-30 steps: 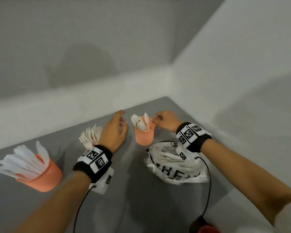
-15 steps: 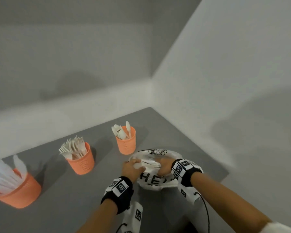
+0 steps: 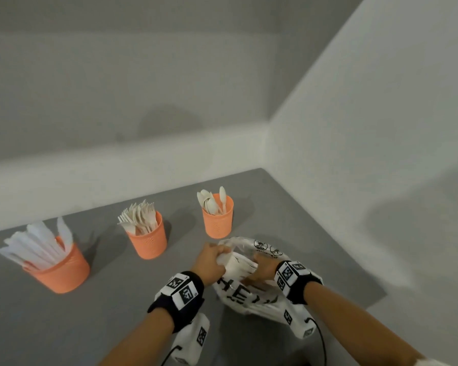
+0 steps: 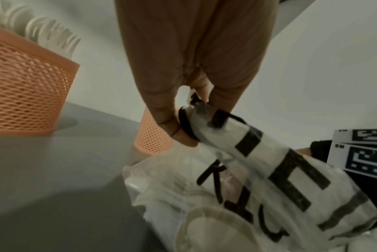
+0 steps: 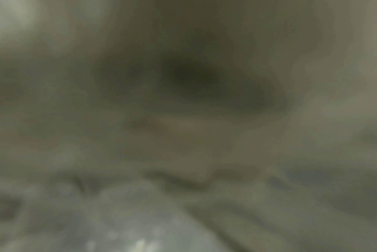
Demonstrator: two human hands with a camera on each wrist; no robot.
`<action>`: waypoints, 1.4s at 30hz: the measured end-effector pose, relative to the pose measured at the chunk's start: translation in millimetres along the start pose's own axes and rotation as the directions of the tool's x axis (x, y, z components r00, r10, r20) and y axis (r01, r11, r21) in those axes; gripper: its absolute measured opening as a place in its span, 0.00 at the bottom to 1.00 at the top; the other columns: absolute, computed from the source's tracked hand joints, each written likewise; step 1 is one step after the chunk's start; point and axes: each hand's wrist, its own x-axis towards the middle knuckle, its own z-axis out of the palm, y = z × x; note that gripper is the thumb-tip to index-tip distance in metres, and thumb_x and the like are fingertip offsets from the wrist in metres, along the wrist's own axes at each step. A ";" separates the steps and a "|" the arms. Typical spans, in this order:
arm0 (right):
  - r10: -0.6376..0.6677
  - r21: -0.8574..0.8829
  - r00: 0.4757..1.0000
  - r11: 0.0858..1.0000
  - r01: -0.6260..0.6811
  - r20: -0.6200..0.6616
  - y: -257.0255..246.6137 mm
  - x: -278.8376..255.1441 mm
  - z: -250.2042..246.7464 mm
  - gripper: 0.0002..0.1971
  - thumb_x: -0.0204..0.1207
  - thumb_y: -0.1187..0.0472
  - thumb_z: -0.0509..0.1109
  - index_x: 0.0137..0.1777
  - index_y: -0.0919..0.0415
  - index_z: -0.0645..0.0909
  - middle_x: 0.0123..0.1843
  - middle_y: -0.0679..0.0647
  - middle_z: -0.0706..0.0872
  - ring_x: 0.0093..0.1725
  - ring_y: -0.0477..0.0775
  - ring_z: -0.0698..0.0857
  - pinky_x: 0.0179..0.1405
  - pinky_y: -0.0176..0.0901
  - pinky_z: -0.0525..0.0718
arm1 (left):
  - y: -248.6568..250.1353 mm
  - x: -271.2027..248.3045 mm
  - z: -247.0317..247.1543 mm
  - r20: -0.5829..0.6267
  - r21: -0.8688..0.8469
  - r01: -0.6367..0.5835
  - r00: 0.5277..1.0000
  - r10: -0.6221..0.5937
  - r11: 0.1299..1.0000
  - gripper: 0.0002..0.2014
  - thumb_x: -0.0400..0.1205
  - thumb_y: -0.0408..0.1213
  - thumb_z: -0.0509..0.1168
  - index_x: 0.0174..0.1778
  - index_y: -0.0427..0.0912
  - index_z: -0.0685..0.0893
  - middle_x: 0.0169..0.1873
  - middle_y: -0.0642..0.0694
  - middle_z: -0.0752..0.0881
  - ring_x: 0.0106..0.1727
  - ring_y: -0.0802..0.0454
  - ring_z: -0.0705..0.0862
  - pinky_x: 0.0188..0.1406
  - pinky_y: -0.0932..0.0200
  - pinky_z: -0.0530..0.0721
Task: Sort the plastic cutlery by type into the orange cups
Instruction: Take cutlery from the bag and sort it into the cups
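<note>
Both hands work at the plastic bag (image 3: 249, 297): left hand (image 3: 209, 262) pinches its rim in a closed grip; right hand (image 3: 265, 268) reaches inside, grip hidden.

Cups (image 3: 217, 223) — orange perforated plastic mesh; bag (image 3: 251, 297) — thin glossy translucent plastic; table (image 3: 64, 326) — matt grey.

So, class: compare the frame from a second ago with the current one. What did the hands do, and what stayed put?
Both hands left the spoon cup and drew back to the plastic bag. The left hand now pinches the bag's edge, holding it open; the right hand has gone into its mouth, fingers hidden. The fork cup and knife cup stand as before, contents unchanged.
</note>
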 end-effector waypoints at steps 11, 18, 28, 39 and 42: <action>-0.049 0.086 0.999 0.995 0.047 0.018 -2.5 23.6 8.0 0.58 0.51 0.15 0.59 0.79 0.50 0.64 0.78 0.51 0.70 0.77 0.53 0.68 0.79 0.52 0.62 | -5.9 0.0 -17.6 0.079 0.038 0.080 0.993 -0.083 0.996 0.28 0.74 0.26 0.63 0.72 0.43 0.73 0.71 0.43 0.74 0.70 0.47 0.75 0.68 0.61 0.73; -0.009 -0.081 0.982 0.996 0.025 0.187 -5.2 2.5 -15.2 0.32 0.71 0.38 0.64 0.73 0.51 0.72 0.74 0.53 0.75 0.73 0.56 0.73 0.77 0.54 0.67 | 0.7 0.3 -16.7 -0.069 0.055 0.057 0.996 -0.054 0.997 0.28 0.76 0.27 0.63 0.75 0.40 0.70 0.69 0.38 0.73 0.70 0.43 0.74 0.67 0.61 0.71; -0.047 -0.273 0.989 0.958 0.085 0.142 -22.0 0.2 -3.0 0.31 0.73 0.54 0.72 0.74 0.61 0.68 0.74 0.59 0.74 0.74 0.61 0.72 0.76 0.52 0.68 | -3.2 -9.4 -19.1 0.030 0.134 0.009 0.999 -0.013 0.991 0.29 0.77 0.28 0.62 0.76 0.42 0.68 0.68 0.38 0.71 0.71 0.44 0.72 0.69 0.62 0.68; -0.116 0.025 0.986 0.993 0.114 0.121 -18.4 -2.4 -12.9 0.27 0.66 0.55 0.80 0.65 0.57 0.78 0.57 0.51 0.82 0.59 0.54 0.81 0.61 0.41 0.75 | -6.3 -16.1 -25.9 0.040 0.159 -0.055 0.998 0.049 0.986 0.28 0.77 0.27 0.61 0.75 0.42 0.70 0.67 0.39 0.72 0.70 0.46 0.72 0.66 0.66 0.66; -0.107 -0.012 0.992 0.994 0.108 0.072 -21.6 -4.0 -10.3 0.33 0.64 0.53 0.81 0.69 0.57 0.74 0.66 0.54 0.80 0.65 0.56 0.78 0.66 0.43 0.74 | -8.7 -14.6 -22.5 -0.014 0.129 -0.039 0.999 0.042 0.991 0.27 0.76 0.26 0.62 0.73 0.41 0.72 0.68 0.39 0.72 0.70 0.45 0.73 0.67 0.64 0.67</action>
